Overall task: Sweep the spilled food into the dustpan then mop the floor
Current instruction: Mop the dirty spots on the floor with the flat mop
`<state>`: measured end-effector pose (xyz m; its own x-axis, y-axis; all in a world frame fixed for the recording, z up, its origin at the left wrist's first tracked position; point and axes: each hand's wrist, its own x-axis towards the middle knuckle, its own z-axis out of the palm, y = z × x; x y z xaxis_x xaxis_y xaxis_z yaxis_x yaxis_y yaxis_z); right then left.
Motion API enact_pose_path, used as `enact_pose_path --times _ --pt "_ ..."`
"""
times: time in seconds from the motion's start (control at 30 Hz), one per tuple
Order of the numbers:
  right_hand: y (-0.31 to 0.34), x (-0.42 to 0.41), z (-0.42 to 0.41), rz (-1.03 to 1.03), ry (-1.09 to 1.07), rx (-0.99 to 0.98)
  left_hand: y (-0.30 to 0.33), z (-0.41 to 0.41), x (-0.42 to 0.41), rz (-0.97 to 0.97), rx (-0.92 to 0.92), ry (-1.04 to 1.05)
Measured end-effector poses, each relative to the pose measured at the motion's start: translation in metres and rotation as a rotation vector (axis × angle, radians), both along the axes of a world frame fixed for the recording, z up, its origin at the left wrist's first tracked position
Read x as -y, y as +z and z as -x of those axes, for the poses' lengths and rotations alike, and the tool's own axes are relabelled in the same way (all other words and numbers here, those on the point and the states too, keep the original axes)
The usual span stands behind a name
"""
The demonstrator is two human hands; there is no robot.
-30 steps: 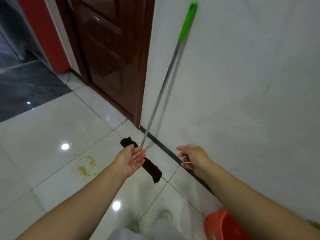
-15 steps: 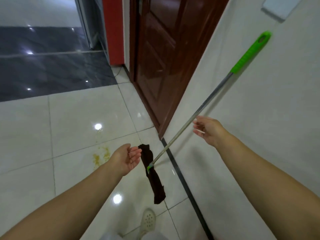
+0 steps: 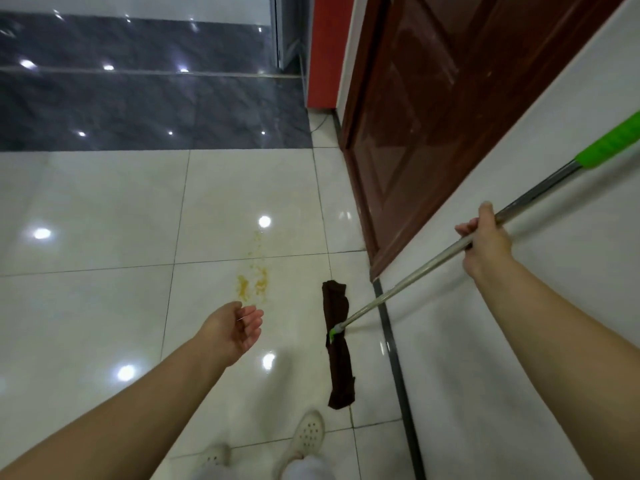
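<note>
A flat mop leans against the white wall; its dark brown cloth head point(image 3: 338, 344) lies on the white tiles by the baseboard. My right hand point(image 3: 485, 237) grips the mop's metal pole point(image 3: 408, 278) about halfway up, below the green grip point(image 3: 609, 143). My left hand point(image 3: 239, 323) hovers palm-up with relaxed fingers, holding nothing, just in front of a yellowish food smear point(image 3: 252, 282) on the tile. No dustpan is in view.
A dark red wooden door point(image 3: 433, 116) stands shut at the right, beside the white wall point(image 3: 536, 341). Dark grey flooring point(image 3: 138, 105) begins further ahead. My two white shoes point(image 3: 308, 434) stand at the bottom on the glossy tiles.
My right hand reached up and closed around the mop pole. The camera has turned left and the orange object at the bottom has left the view. My left hand stayed open.
</note>
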<state>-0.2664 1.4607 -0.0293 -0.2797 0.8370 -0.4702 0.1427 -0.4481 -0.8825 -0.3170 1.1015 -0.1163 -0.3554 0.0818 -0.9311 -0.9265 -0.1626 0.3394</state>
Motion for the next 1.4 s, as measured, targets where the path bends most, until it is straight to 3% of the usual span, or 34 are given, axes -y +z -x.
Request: enact_pose_path --times 0.3,0.67,0.93,1.07,1.2,1.4 --pt "0.035 0.107 0.045 -0.105 0.146 -0.034 0.012 0.024 0.057 -0.04 -0.044 0.043" --pt "0.088 0.312 0.064 -0.209 0.315 -0.159 0.013 0.077 0.235 -0.037 -0.116 -0.041" --pt "0.075 0.443 0.051 -0.303 0.846 0.002 0.002 0.064 0.291 -0.062 -0.061 -0.163" --pt "0.051 0.479 0.023 -0.345 1.088 0.223 -0.005 0.044 0.304 -0.049 -0.03 -0.25" --pt "0.031 0.499 -0.011 -0.329 1.159 0.392 -0.011 0.025 0.312 0.012 -0.044 -0.335" --pt "0.031 0.516 -0.073 -0.34 1.246 0.475 -0.013 -0.017 0.315 0.056 -0.046 -0.491"
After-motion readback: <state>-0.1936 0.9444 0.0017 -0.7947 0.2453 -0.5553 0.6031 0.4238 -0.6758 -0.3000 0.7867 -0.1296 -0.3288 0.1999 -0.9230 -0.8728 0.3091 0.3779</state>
